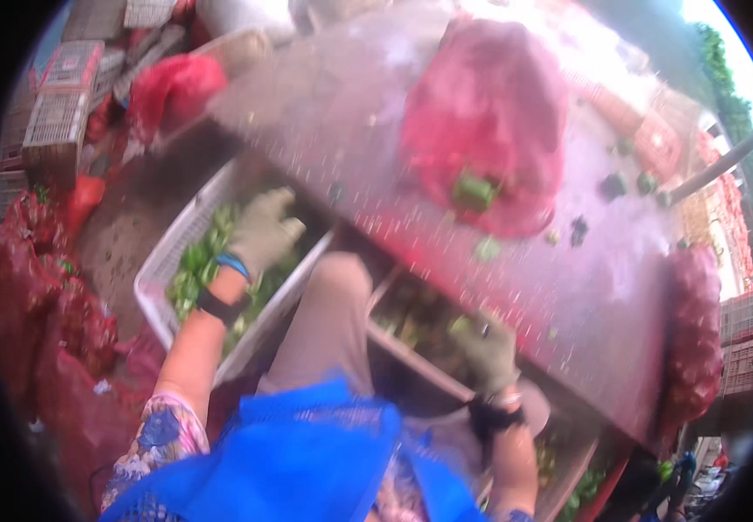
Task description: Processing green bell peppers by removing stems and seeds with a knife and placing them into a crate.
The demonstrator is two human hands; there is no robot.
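Observation:
My left hand (262,233), in a pale work glove, reaches over a white plastic crate (152,277) of green peppers (192,271). Its fingers are apart, with nothing seen in them. At the right, my gloved right hand (490,352) hangs over a narrower crate (420,357) holding green and brownish pieces, blurred. Its fingers are curled, and a light green patch shows at their tips; what they hold is not clear. Ahead on the table lies a red mesh bag (490,113), a green pepper (474,191) at its near end.
The reddish metal table (342,113) has small green scraps on it. Filled red mesh sacks (694,331) stand at its right end and others (37,287) at the left. Stacked plastic crates (59,113) rise at the far left. My knee (337,287) sits between the two crates.

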